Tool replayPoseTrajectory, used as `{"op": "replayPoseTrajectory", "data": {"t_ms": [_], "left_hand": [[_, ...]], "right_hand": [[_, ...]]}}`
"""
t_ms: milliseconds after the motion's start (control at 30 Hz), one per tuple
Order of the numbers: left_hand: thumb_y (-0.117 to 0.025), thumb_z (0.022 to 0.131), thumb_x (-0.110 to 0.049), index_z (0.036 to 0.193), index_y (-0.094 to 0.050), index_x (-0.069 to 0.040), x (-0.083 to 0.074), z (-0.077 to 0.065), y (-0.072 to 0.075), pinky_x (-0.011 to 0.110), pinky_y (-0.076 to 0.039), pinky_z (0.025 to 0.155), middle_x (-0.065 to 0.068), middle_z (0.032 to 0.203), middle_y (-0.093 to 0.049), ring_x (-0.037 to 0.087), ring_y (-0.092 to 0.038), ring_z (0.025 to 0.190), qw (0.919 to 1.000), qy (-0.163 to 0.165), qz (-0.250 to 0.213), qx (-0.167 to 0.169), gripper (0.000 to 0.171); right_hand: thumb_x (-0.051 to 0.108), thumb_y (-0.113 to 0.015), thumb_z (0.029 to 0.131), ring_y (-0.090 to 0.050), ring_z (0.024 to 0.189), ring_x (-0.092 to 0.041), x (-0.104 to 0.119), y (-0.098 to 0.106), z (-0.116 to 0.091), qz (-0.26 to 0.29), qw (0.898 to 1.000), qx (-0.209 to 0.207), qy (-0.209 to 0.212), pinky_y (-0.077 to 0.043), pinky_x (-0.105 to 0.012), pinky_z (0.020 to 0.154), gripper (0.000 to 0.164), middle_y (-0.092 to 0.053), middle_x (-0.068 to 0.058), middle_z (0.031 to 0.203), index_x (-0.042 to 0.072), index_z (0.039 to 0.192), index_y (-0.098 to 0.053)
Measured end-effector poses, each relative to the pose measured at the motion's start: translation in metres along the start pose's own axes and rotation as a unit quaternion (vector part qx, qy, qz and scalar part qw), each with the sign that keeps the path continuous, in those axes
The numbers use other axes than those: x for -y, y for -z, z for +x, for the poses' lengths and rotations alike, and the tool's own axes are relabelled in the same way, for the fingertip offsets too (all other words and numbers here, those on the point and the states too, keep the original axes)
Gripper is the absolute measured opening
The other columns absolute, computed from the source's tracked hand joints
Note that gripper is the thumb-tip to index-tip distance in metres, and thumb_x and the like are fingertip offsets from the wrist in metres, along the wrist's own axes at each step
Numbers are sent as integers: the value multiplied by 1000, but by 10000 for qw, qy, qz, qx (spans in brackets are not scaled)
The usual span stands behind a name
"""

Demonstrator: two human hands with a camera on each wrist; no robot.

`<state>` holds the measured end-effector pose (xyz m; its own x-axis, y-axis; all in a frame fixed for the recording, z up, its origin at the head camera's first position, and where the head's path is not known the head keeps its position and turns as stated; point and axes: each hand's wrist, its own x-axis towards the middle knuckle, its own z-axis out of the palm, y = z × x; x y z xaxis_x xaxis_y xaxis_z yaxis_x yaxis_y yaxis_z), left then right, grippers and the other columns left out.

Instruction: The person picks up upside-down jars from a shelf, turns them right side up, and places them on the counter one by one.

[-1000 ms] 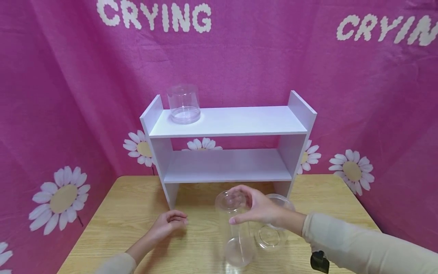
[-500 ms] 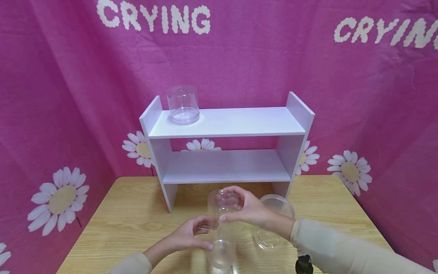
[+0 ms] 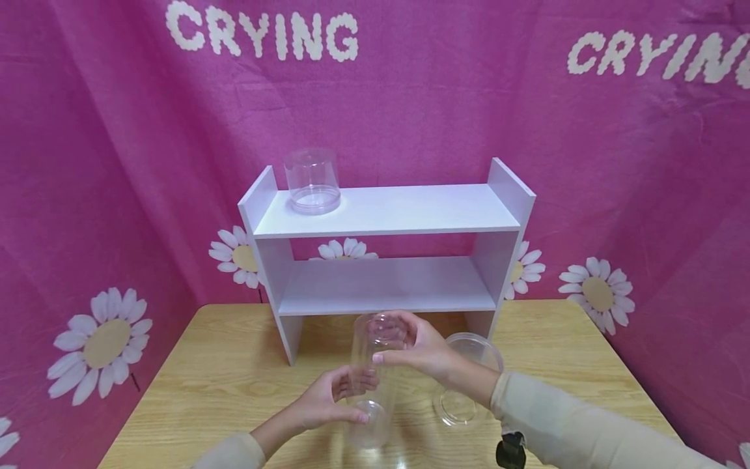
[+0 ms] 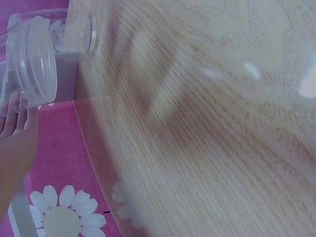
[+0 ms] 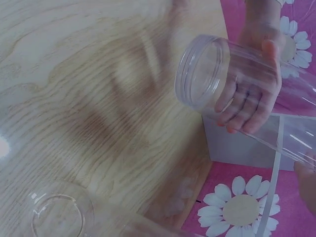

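A tall clear plastic jar (image 3: 370, 384) is held between both hands, lifted above the table. My left hand (image 3: 325, 400) grips its lower part, thumb on the near side and fingers seen through the wall. My right hand (image 3: 424, 352) holds the upper end, thumb in front. In the right wrist view the jar's ridged end (image 5: 197, 74) lies beside the left hand (image 5: 252, 79), while the right hand (image 5: 307, 185) shows only partly at the edge. A second clear container (image 3: 463, 407) stands on the table, partly hidden by my right forearm.
A white two-tier shelf (image 3: 387, 283) stands at the back of the wooden table (image 3: 222, 378). On its top board, at the left, is a short, wide clear jar (image 3: 313, 182). Pink flowered cloth (image 3: 410, 98) hangs behind and at both sides.
My left hand has come in from the left and taken hold of the tall jar. The right hand has moved the jar leftward and slightly up.
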<state>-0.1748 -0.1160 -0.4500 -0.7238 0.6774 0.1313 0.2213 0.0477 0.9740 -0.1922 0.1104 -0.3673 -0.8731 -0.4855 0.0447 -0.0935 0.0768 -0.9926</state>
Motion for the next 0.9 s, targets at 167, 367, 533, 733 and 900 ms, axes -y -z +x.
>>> {"op": "replayPoseTrajectory", "data": {"t_ms": [167,367,533,733,900], "left_hand": [[-77,81,-18,131,-45,13,-3,0,3,17,-47,101,36,128,-53,35,-59,119,9999,24,92,-130,66],[-79,78,-16,127,-51,6,-12,5,19,19,-46,103,27,124,-61,31,-61,118,9950,-17,945,-322,60],[-85,70,-27,119,-61,-8,-31,14,35,26,-51,98,7,116,-69,18,-64,110,9705,99,2296,-732,59],[-86,63,-42,113,-64,-9,-54,27,46,24,-53,84,2,107,-71,15,-65,97,9241,57,3735,-805,64],[-86,62,-42,112,-64,-4,-67,33,46,31,-55,81,5,104,-70,17,-65,94,8842,-2,4613,-743,66]], "right_hand": [[11,-78,77,-61,114,-18,3,3,2,-181,9998,66,-14,-52,-23,96,71,-55,-21,134,0,138,-43],[13,-84,72,-49,131,-31,16,14,5,-1316,9866,-78,959,-43,-29,110,81,-51,-18,140,3,141,-42],[19,-89,64,-44,136,-27,35,26,11,-2648,9442,-294,1937,-34,-39,117,90,-50,-9,141,9,141,-44],[36,-91,59,-49,131,-25,50,26,13,-4025,8895,-134,2158,-42,-47,110,96,-51,-7,140,9,139,-45],[35,-91,58,-52,126,-26,48,18,12,-5281,8125,168,2463,-46,-40,107,95,-53,-11,135,3,136,-46]]}}
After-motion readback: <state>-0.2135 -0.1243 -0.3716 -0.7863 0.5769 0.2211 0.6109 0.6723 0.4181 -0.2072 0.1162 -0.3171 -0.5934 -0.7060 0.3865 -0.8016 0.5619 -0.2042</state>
